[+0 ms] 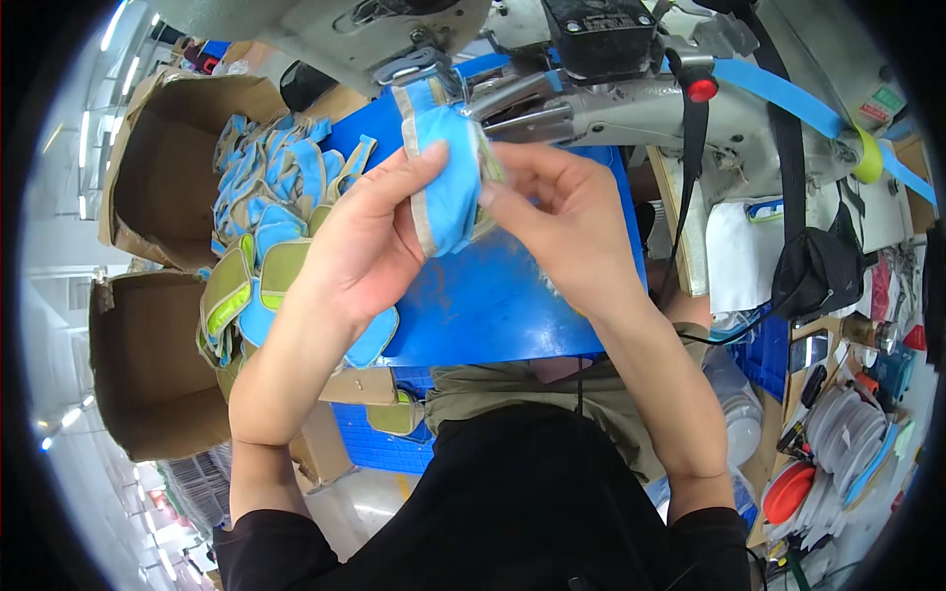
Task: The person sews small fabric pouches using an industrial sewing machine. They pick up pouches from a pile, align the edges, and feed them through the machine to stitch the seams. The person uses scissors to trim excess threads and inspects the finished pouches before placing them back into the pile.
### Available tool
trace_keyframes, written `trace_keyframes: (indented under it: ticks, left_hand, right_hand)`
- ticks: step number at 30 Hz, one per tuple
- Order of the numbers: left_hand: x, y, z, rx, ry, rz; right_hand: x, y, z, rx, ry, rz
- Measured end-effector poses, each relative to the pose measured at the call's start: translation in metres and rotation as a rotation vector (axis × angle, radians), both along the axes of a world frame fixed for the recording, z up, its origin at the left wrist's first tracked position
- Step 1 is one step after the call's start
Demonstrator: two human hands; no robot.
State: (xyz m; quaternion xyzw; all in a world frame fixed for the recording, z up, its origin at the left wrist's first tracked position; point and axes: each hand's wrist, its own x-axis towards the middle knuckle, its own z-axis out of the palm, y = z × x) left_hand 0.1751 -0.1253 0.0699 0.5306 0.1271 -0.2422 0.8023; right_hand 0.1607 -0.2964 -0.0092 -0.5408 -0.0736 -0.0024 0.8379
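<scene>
Holding a blue cloth piece (448, 182) above the worktop (483, 305), close under the machine head

Both hands are on the piece, one to each side, with a strip of blue fabric between them. The left hand (365, 241) lays its thumb on the front face; its fingers are mostly hidden behind. The right hand (572, 217) pinches the opposite side with thumb and fingertips. The piece hangs toward the worktop's far side, its top meeting the metal parts of the sewing machine (414, 25); whether it is caught there cannot be told.

Smooth, scuffed blue surface shows from beneath the piece down to the near edge and right toward the right edge, giving the wrists room. The far edge is largely covered by the machine, while the left edge is buried under a crumpled heap of blue, tan and green cloth pieces (286, 177).

Past that left edge stand two cardboard boxes (163, 163), brown and open-mouthed, their depths dim. Beyond the right edge hang a white cloth (737, 256) and a black pouch (818, 271); the clutter farther out bends and cuts off at the rim.
</scene>
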Motion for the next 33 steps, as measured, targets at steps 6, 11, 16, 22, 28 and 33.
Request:
trace_keyframes:
  ticks: [6, 11, 16, 22, 28, 33]
  left_hand:
    - [0.0, -0.003, -0.009, 0.158, -0.107, -0.012]
    - [0.003, -0.005, -0.007, 0.168, -0.125, -0.008]
    - [0.007, -0.011, -0.002, 0.173, -0.115, 0.014]
    - [0.031, -0.003, -0.004, 0.132, -0.107, -0.038]
    - [0.017, -0.001, -0.003, 0.137, -0.188, -0.031]
    - [0.006, 0.009, -0.022, 0.239, -0.474, -0.037]
  right_hand:
    - [-0.005, -0.001, -0.001, -0.01, 0.02, 0.023]
    - [-0.006, -0.001, 0.001, -0.057, 0.022, 0.02]
    - [-0.003, 0.0, -0.003, -0.066, 0.016, 0.006]
    - [0.005, 0.006, 0.007, -0.069, 0.018, -0.035]
    - [0.006, 0.006, 0.002, -0.098, -0.046, -0.1]
    - [0.004, 0.009, -0.003, -0.281, -0.159, -0.19]
